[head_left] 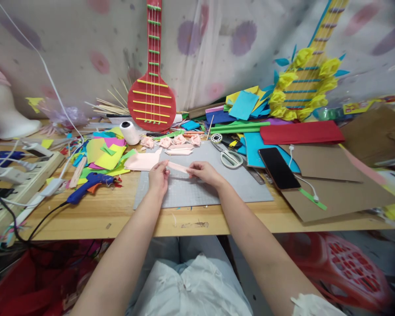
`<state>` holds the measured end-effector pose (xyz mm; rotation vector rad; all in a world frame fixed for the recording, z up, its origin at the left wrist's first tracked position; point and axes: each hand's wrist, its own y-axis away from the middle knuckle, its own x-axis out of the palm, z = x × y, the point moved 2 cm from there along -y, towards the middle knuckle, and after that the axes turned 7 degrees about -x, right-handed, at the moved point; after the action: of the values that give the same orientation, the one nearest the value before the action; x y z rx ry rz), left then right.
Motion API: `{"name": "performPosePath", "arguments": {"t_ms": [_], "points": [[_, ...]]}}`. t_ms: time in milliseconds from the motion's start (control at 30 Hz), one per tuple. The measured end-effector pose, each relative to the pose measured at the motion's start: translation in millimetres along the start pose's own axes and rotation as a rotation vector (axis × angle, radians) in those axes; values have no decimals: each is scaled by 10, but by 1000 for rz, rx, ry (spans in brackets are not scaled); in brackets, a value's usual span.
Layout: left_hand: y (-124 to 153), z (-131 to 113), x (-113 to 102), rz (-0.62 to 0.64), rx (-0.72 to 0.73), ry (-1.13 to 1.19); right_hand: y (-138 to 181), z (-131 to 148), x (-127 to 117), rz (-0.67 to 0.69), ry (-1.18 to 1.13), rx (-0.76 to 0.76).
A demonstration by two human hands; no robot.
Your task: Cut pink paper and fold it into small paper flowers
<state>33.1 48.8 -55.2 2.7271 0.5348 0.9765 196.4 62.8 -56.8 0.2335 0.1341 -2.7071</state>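
A narrow pale pink strip, paper or thin foam, stretches between my two hands above the grey cutting mat. My left hand pinches its left end, and the fingers of my right hand close on its right end. Just beyond my left hand lies a stack of pale pink sheets. Several pink crumpled flowers sit in a row at the mat's far edge, with folded pink strips in front of them. Scissors with pale handles rest to the right of my right hand.
A blue glue gun lies at left beside a power strip. A phone rests on brown cardboard at right. A red toy lute and a yellow one with flowers lean against the back curtain.
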Motion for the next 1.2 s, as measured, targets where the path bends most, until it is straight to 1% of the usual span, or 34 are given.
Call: {"name": "performPosePath", "arguments": {"t_ms": [100, 200, 333, 400, 467, 533, 767, 833, 867, 967, 1033, 1067, 1133, 1200], "points": [[-21, -4, -16, -3, -12, 24, 0, 5, -4, 11, -6, -3], [-34, 17, -23, 10, 7, -29, -4, 5, -27, 9, -40, -11], [-1, 78, 4, 15, 164, -213, -9, -16, -88, -45, -85, 18], [29, 111, 34, 59, 216, -307, -10, -25, -111, -54, -100, 25], [52, 135, 61, 124, 213, -377, -10, -31, -123, -41, -108, 23], [63, 139, 71, 148, 190, -390, -10, -31, -128, -27, -109, 25], [75, 110, 42, 98, 146, -287, 15, 2, -180, -38, -104, 58], [55, 88, 35, 66, 132, -252, 19, -1, -224, -71, -102, 69], [34, 66, 36, 28, 114, -233, 18, -8, -253, -104, -103, 78], [-75, -46, 99, -148, 43, -195, 7, -49, -352, -252, -119, 105], [-175, -138, 209, -221, 51, -193, -6, -83, -396, -338, -131, 113], [-232, -171, 279, -227, 53, -206, -13, -98, -407, -366, -134, 109], [-348, -192, 416, -238, 35, -230, -26, -119, -408, -397, -131, 96], [-456, -157, 513, -277, 5, -273, -33, -126, -393, -399, -116, 84]]}}
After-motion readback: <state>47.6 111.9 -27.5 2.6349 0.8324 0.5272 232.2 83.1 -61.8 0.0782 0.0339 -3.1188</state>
